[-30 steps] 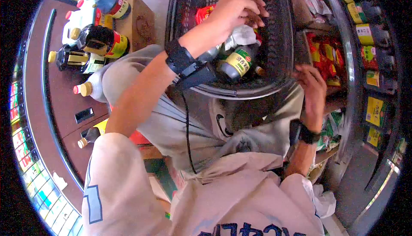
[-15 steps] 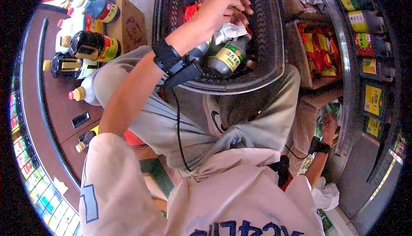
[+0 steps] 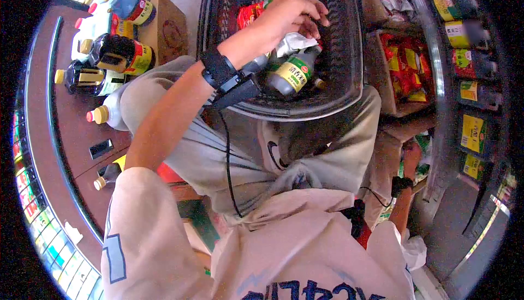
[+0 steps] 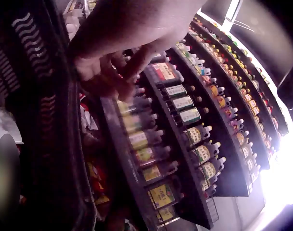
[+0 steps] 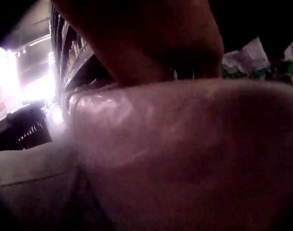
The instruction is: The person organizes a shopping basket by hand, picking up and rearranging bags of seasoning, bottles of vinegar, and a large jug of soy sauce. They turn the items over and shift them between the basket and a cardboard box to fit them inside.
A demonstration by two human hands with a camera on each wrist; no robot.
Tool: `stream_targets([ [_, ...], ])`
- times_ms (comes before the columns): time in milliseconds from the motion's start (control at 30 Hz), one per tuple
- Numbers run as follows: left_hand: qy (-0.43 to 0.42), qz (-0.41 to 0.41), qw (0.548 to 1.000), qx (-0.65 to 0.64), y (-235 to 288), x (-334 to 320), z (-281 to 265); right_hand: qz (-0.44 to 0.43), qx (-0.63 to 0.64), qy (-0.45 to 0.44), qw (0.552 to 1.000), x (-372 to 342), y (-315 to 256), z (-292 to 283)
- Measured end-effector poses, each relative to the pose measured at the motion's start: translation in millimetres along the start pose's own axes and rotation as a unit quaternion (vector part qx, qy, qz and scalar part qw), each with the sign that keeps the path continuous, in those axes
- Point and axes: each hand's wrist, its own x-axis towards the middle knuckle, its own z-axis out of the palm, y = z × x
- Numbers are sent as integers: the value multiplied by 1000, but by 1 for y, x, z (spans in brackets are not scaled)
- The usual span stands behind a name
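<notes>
Over the black basket (image 3: 295, 117), my left hand (image 3: 292, 16) hangs with loosely bent fingers, nothing visible in them. The left wrist view shows the same hand (image 4: 132, 36) near the basket's side (image 4: 72, 159). Below it in the head view lie a green-and-yellow labelled bottle (image 3: 292, 75), a crumpled white wrapping (image 3: 296, 43) and a red packet (image 3: 250, 16). My right hand (image 3: 411, 155) reaches down among green-and-white packets (image 3: 422, 143) at the right. In the right wrist view, a pale surface (image 5: 185, 144) hides the fingers of this hand (image 5: 156, 43).
Large bottles (image 3: 123, 54) stand at the left by a cardboard box (image 3: 170, 30). An open carton (image 3: 381, 76) of red and yellow packets sits right of the basket. Farther right, a shelf holds a row of dark bottles (image 3: 472, 63). A thin cable (image 3: 228, 158) crosses the lap.
My right hand has moved from beside the basket down and right, in among the green-and-white packets. My left hand stays over the basket, its fingers much the same.
</notes>
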Motion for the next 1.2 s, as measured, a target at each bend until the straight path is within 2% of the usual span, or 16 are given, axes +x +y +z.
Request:
stream_targets([
  [100, -7, 22, 1000, 12, -11, 6, -6, 45, -40, -65, 996, 12, -16, -20],
  [167, -6, 31, 997, 69, -8, 1, -5, 113, 160, -84, 977, 24, -44, -76],
  [233, -10, 37, 997, 74, -8, -5, -2, 287, 149, -59, 944, 30, -74, -87],
  [333, 0, -19, 1000, 25, 0, -11, 6, 168, -55, -29, 984, 10, -68, -104],
  [367, -4, -21, 999, 24, 0, -11, 6, 113, -16, 30, 993, -2, -62, -103],
  [433, -12, -27, 999, 25, -2, -10, 6, 217, -75, 9, 973, -11, -85, -123],
  [633, -15, -96, 993, 73, -20, -4, 9, 277, 66, 167, 944, 1, -154, -208],
  [733, -99, -30, 992, 66, -55, 12, -1, 254, 94, 109, 956, 18, -177, -248],
  [767, -121, -91, 986, 74, -41, 3, 8, 225, 120, 124, 959, 32, -200, -261],
  [833, -204, -60, 976, 56, -58, 7, 16, 165, 174, 156, 958, 61, -252, -281],
  [867, -244, -45, 968, 48, -64, 10, 20, 203, 194, 141, 949, 65, -258, -283],
  [933, -260, 52, 949, 172, -51, -21, 49, 273, 236, 109, 926, 73, -268, -285],
  [1000, -333, 190, 881, 277, -54, -31, 60, 196, 433, 169, 863, 104, -308, -291],
  [1067, -360, 97, 906, 202, -46, -49, 74, 205, 562, 148, 787, 132, -326, -287],
  [1133, -324, 94, 928, 156, -41, -55, 81, 162, 659, 95, 728, 158, -335, -271],
  [1200, -317, -30, 944, 86, -19, -59, 79, 316, 705, 73, 631, 191, -371, -263],
])
